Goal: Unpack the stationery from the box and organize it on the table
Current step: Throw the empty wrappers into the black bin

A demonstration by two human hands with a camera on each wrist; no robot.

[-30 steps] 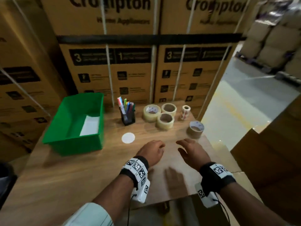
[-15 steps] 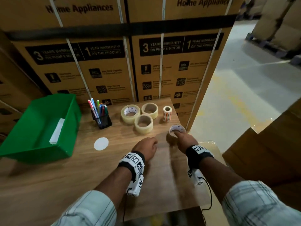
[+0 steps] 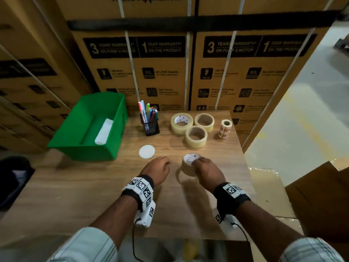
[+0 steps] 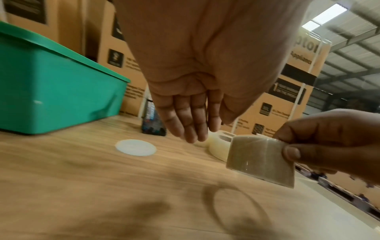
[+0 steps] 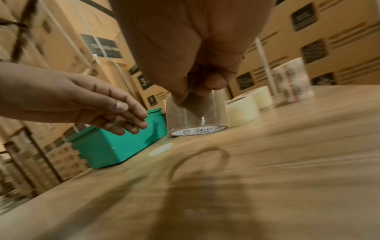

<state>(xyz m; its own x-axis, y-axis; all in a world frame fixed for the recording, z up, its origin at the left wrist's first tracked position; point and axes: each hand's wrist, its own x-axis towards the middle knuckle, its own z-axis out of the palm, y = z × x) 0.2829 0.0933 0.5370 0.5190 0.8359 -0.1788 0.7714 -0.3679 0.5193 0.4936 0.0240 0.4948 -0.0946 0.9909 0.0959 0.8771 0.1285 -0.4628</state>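
My right hand (image 3: 203, 167) pinches a brown tape roll (image 3: 188, 166) by its rim and holds it lifted above the wooden table (image 3: 75, 186); the roll (image 4: 259, 160) casts a ring shadow below it. In the right wrist view the fingers (image 5: 213, 81) hook into the roll (image 5: 195, 113). My left hand (image 3: 158, 167) hovers just left of the roll with relaxed fingers (image 4: 189, 123), holding nothing. The green box (image 3: 88, 127) at the back left holds a white flat item (image 3: 103, 131).
Three clear tape rolls (image 3: 192, 127) and a small label roll (image 3: 225, 128) sit at the back right. A black pen holder (image 3: 149, 125) with coloured markers stands beside the box. A white disc (image 3: 147, 151) lies in front. Stacked cartons wall the back; the table's right edge drops to the floor.
My right hand reached to the brown tape roll near the right edge, gripped it, and brought it left toward the middle, lifted. The left hand stayed close by.
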